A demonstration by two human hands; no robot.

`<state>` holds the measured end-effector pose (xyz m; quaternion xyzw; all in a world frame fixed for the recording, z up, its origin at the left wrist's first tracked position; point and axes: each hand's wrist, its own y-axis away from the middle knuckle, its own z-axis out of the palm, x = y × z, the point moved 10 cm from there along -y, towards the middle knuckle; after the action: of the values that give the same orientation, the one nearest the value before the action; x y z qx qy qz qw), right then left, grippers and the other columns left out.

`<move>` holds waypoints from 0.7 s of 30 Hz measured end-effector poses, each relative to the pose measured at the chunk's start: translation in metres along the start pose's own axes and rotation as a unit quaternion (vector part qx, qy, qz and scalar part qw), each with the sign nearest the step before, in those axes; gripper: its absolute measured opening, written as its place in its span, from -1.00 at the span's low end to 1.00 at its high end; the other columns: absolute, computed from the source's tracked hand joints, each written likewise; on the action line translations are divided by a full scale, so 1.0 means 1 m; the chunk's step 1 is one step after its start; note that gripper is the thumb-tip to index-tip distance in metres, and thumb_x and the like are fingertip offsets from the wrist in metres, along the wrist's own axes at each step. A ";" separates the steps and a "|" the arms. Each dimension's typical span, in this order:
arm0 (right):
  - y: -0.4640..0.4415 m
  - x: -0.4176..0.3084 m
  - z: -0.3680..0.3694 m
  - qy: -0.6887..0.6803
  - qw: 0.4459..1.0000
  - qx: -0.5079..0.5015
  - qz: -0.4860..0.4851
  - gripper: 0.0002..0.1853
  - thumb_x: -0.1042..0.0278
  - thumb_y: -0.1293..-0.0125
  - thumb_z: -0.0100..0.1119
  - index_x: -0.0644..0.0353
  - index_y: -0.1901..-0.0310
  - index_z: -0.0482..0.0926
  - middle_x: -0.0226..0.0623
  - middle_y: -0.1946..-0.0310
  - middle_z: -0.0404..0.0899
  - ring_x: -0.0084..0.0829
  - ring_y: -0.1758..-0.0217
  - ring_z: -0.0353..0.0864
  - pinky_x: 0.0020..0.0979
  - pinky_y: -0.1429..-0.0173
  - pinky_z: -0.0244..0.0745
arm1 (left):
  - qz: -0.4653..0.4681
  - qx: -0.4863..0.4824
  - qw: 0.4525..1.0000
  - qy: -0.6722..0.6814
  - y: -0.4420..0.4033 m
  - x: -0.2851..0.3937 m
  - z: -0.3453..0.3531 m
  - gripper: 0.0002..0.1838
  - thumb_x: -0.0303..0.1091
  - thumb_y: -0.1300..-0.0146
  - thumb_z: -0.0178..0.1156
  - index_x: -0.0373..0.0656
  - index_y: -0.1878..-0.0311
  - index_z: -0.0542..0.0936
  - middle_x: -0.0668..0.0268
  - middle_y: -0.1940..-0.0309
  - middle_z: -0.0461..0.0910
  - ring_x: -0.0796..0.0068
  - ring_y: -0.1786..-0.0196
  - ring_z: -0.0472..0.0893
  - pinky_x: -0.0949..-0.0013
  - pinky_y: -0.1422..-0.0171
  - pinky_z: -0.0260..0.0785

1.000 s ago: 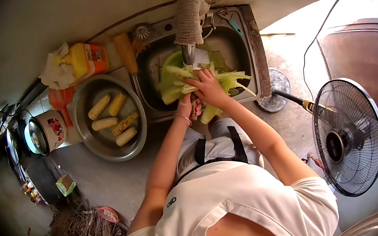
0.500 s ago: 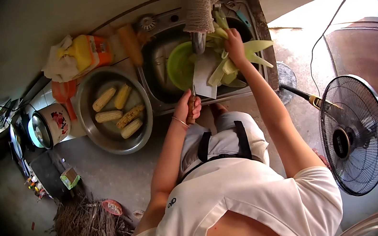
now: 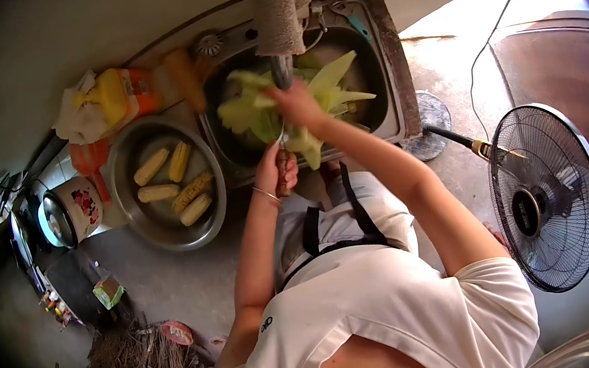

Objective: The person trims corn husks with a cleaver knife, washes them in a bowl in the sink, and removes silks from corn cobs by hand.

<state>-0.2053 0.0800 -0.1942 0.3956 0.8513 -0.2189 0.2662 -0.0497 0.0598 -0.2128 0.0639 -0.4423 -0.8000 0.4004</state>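
Splaying outward, pale-green pointed leaves (image 3: 333, 74), left fingers (image 3: 291, 172) clamped round brown handle (image 3: 282, 163), right fingers (image 3: 288, 103) blurred, grip unclear

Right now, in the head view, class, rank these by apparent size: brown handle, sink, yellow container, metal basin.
Largest to smallest:
1. Sink
2. Metal basin
3. Yellow container
4. Brown handle
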 end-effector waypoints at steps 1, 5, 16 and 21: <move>-0.008 0.013 -0.009 0.016 1.000 0.004 -0.001 -0.54 0.49 -0.04 0.09 0.02 -0.05 0.47 -0.12 0.20 0.38 -0.08 0.03 0.37 -0.13 -0.06 0.29 | -0.027 -0.066 0.997 -0.005 0.004 -0.010 0.011 -0.44 0.17 -0.35 -0.13 -0.09 0.60 0.31 0.44 0.79 0.21 0.61 0.82 0.23 0.55 0.78 0.08; -0.017 0.060 -0.038 0.041 0.999 0.021 -0.018 -0.55 0.53 -0.03 0.06 0.07 -0.04 0.46 -0.10 0.17 0.38 -0.04 -0.01 0.36 -0.13 -0.06 0.30 | -0.048 -0.083 0.995 0.010 0.006 -0.031 0.009 -0.42 0.18 -0.36 -0.17 -0.09 0.63 0.27 0.45 0.83 0.18 0.63 0.83 0.18 0.58 0.78 0.07; 0.038 -0.078 -0.039 -0.018 0.997 -0.007 -0.077 -0.48 0.52 0.03 0.11 0.02 -0.08 0.48 -0.15 0.20 0.38 -0.10 0.04 0.39 -0.19 -0.07 0.29 | 0.021 0.082 0.996 0.018 0.000 -0.012 -0.002 -0.50 0.08 -0.38 -0.14 -0.10 0.54 0.33 0.40 0.74 0.31 0.60 0.79 0.24 0.53 0.77 0.07; 0.017 -0.032 -0.030 0.027 0.998 0.009 -0.058 -0.50 0.49 -0.01 0.07 0.00 -0.08 0.47 -0.16 0.20 0.38 -0.11 0.02 0.38 -0.19 -0.06 0.27 | -0.073 -0.046 0.996 0.021 0.002 -0.042 0.001 -0.42 0.20 -0.35 -0.19 -0.07 0.61 0.33 0.40 0.82 0.25 0.55 0.82 0.23 0.48 0.77 0.05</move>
<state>-0.1831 0.0896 -0.1537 0.3533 0.8779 -0.2305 0.2265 -0.0209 0.0898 -0.2215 0.0945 -0.3906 -0.8448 0.3533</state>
